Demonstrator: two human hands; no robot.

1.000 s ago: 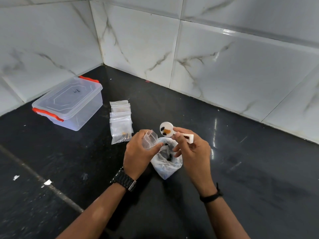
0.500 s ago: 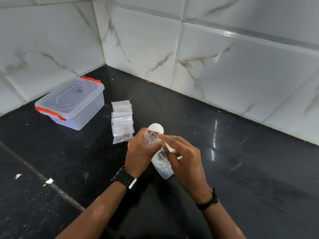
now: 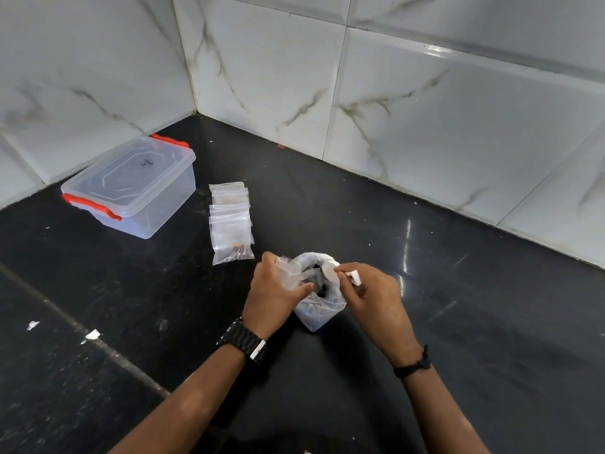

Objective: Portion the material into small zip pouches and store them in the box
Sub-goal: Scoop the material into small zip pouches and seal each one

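Scooping material for an open zip pouch at centre frame

The left hand (image 3: 273,294) pinches a small zip pouch (image 3: 288,273) open just beside the bulk bag (image 3: 319,306); the right hand (image 3: 373,298) grips the white scoop (image 3: 330,271) by its handle, bowl dipped into the bag mouth. Best to lift a modest load and keep the pouch mouth wide and close. Filled pouches (image 3: 230,231) lie left of the bag; the lidded box (image 3: 131,188) sits upper left

box (image 3: 131,185) far left by the wall, pouch stack (image 3: 230,222) right of it, bag (image 3: 319,299) nearer
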